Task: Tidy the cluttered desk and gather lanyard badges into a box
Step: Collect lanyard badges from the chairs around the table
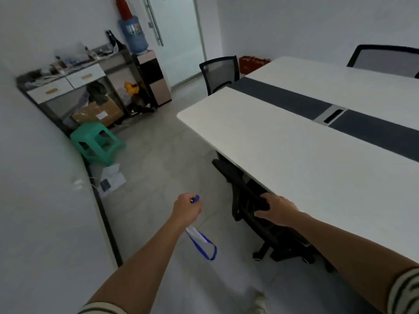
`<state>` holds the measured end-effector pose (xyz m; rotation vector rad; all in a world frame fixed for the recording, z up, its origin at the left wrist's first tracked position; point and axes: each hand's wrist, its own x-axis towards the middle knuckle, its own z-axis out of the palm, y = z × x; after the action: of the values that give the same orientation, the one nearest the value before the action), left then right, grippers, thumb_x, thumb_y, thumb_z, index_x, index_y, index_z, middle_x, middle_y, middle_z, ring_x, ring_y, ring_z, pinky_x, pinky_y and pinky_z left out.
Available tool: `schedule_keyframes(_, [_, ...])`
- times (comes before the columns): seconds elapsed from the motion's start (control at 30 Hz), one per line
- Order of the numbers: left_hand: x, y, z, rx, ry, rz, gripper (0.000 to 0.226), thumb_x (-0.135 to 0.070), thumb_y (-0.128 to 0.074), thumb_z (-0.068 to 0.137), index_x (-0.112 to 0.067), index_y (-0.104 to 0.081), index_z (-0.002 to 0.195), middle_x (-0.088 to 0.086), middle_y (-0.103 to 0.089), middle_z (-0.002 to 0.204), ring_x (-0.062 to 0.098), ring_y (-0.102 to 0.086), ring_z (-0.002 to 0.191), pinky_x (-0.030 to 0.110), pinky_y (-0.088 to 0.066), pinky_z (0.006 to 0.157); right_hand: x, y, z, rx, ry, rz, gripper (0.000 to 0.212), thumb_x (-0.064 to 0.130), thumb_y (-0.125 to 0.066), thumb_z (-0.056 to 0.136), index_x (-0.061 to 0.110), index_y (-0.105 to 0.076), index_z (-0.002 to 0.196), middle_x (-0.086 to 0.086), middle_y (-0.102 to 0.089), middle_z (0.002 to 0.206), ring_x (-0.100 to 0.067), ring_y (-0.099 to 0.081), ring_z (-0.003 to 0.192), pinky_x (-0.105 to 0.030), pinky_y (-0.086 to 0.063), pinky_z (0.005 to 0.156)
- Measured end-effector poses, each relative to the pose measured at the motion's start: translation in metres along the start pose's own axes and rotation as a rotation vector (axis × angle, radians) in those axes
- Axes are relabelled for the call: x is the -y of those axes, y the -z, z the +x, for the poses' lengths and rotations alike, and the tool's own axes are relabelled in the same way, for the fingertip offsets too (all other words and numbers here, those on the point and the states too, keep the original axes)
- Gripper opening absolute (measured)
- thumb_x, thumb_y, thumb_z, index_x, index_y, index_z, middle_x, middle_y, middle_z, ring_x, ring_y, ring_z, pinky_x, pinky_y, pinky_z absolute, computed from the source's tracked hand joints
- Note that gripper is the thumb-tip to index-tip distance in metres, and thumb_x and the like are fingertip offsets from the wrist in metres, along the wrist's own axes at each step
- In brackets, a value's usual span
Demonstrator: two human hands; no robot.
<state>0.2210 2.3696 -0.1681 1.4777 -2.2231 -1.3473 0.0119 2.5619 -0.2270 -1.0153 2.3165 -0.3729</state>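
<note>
While left hand (187,208) clenches flat blue lanyard (199,240), right hand (280,209) curls fingers (267,197) over mesh chair (238,184).

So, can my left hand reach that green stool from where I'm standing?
Probably not. The green stool stands far ahead, well past the left hand, which grips the lanyard badge. The floor between looks mostly free.

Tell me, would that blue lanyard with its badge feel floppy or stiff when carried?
Probably floppy: the lanyard droops in a loose loop below the left hand gripping it. Likely light too, since the badge looks like a thin clear sleeve. It may well swing while carried.
</note>
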Motion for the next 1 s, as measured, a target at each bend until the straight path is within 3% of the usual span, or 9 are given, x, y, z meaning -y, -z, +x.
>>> schedule_keyframes(0.13, [-0.015, 0.001, 0.065, 0.044, 0.033, -0.015, 0.011, -0.01, -0.054, 0.092, -0.006, -0.062, 0.085, 0.014, -0.064, 0.073, 0.017, -0.047, 0.045, 0.017, -0.034, 0.038, 0.001, -0.015, 0.038, 0.072, -0.056, -0.027, 0.072, 0.059, -0.057, 0.083, 0.027, -0.035, 0.144, -0.002, -0.054, 0.128, -0.024, -0.056, 0.114, -0.033, -0.047, 0.089])
schedule_keyframes(0.27, [-0.011, -0.013, 0.102, 0.125, 0.06, -0.009, 0.014, -0.009, -0.053, 0.091, -0.006, -0.06, 0.08, 0.015, -0.062, 0.073, 0.018, -0.046, 0.046, 0.016, -0.035, 0.038, 0.005, -0.032, 0.046, 0.054, -0.109, -0.101, 0.065, 0.049, -0.048, 0.091, 0.027, -0.028, 0.149, -0.003, -0.051, 0.132, -0.026, -0.056, 0.116, -0.034, -0.048, 0.089])
schedule_keyframes(0.47, [-0.009, -0.036, 0.152, 0.209, 0.026, -0.021, 0.029, -0.028, -0.052, 0.096, -0.009, -0.053, 0.074, 0.011, -0.057, 0.066, 0.023, -0.051, 0.049, 0.026, -0.037, 0.052, 0.018, -0.052, 0.033, 0.025, -0.236, -0.059, 0.057, 0.039, -0.045, 0.094, 0.032, -0.029, 0.148, -0.001, -0.049, 0.142, -0.025, -0.052, 0.123, -0.035, -0.047, 0.09])
schedule_keyframes(0.63, [0.0, -0.034, 0.177, 0.269, 0.079, 0.005, 0.03, -0.036, -0.047, 0.098, -0.008, -0.054, 0.088, 0.011, -0.057, 0.069, 0.022, -0.053, 0.045, 0.021, -0.032, 0.042, 0.033, -0.072, 0.011, -0.089, -0.362, -0.011, 0.053, 0.037, -0.048, 0.09, 0.041, -0.038, 0.141, 0.006, -0.054, 0.137, -0.021, -0.053, 0.122, -0.035, -0.044, 0.091])
schedule_keyframes(0.9, [0.032, -0.009, 0.168, 0.347, 0.004, 0.18, 0.04, -0.04, -0.043, 0.098, -0.006, -0.055, 0.083, 0.01, -0.058, 0.06, 0.022, -0.051, 0.041, 0.021, -0.031, 0.038, 0.05, -0.103, -0.04, -0.172, -0.441, -0.06, 0.046, 0.039, -0.047, 0.087, 0.049, -0.045, 0.132, 0.006, -0.064, 0.12, -0.02, -0.06, 0.109, -0.03, -0.04, 0.075])
schedule_keyframes(1.0, [0.046, -0.006, 0.154, 0.349, -0.029, 0.233, 0.043, -0.043, -0.042, 0.098, -0.005, -0.058, 0.087, 0.014, -0.063, 0.068, 0.024, -0.053, 0.044, 0.022, -0.033, 0.039, 0.049, -0.115, -0.074, -0.165, -0.459, -0.094, 0.044, 0.038, -0.047, 0.088, 0.051, -0.045, 0.13, 0.01, -0.065, 0.119, -0.017, -0.059, 0.11, -0.031, -0.043, 0.079])
